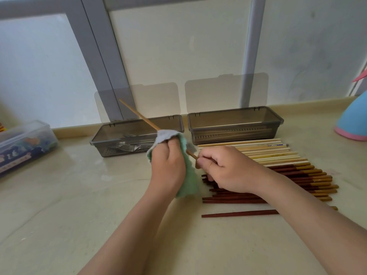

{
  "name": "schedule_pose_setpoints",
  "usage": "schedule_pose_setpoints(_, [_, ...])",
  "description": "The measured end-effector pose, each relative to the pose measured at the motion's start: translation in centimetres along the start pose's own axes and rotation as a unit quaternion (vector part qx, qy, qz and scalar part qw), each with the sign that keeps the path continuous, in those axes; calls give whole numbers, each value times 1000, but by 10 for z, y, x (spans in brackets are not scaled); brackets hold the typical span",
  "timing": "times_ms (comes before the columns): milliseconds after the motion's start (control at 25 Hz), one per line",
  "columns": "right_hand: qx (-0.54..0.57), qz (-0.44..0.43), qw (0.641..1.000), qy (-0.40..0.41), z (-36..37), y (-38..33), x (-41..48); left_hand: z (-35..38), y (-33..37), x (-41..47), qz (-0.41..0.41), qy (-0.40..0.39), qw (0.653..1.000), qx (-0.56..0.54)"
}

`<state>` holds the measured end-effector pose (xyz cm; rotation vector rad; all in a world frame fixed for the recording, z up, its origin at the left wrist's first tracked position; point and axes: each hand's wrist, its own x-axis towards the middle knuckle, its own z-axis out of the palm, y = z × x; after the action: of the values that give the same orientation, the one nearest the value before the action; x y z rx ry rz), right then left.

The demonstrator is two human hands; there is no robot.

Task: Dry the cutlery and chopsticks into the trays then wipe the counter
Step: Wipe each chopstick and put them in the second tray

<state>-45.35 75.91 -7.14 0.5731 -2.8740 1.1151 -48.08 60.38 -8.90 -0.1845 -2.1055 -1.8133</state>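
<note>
The chopstick (139, 116) in hand lies on a slant: its near end is pinched in the right hand (226, 169), and its free tip points up, away and to the left, above the left tray (111, 152) that holds forks (131, 145). The left hand (168, 167) grips the cloth (188, 179) wrapped round the middle of the stick. The right tray (238, 133), where light sticks already lie lengthwise, sits beyond and to the right of both hands, nearer the right hand. So I judge the stick must swing its tip rightward to match that tray's long side before it goes in. The pile (278, 157) waiting on the counter (79, 195) lies just in front of the right tray, running left to right. The cloth hides the stick's middle; the right hand and forearm cover part of the dark sticks; how many sticks the smoky tray holds is unclear.
</note>
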Motion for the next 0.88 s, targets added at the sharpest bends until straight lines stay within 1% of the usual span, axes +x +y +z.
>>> schedule_pose_setpoints(80, [-15,3,1000,-4,0,3,0,-7,-3,8,-4,32,999,2])
schedule_pose_setpoints(120, [-19,-5,1000,6,2,3,1,-8,-4,7,3,31,999,7])
schedule_pose_setpoints(160, [-17,-17,1000,20,5,3,2,-7,-4,4,13,17,1000,11])
schedule_pose_setpoints(280, [13,-49,997,50,13,3,4,4,-1,-10,33,-58,997,39])
schedule_pose_setpoints(400, [29,-35,998,44,8,8,5,4,-1,-9,33,-103,991,77])
schedule_pose_setpoints(480, [60,-21,994,85,0,8,5,-2,0,-6,39,-140,986,84])
schedule_pose_setpoints(520, [102,-10,988,118,-2,7,6,-5,1,-6,38,-175,980,92])
schedule_pose_setpoints(600, [213,26,962,167,-6,7,8,-6,4,-11,38,-261,957,123])
schedule_pose_setpoints(680, [290,56,942,161,-6,8,9,-6,7,-16,58,-328,928,167])
schedule_pose_setpoints(720, [308,65,937,153,-5,9,9,-5,7,-17,67,-345,919,180])
schedule_pose_setpoints(800, [346,88,920,159,-4,12,11,-5,6,-15,71,-352,914,190])
schedule_pose_setpoints(880, [401,115,887,196,-9,16,14,-5,4,-13,80,-349,910,208])
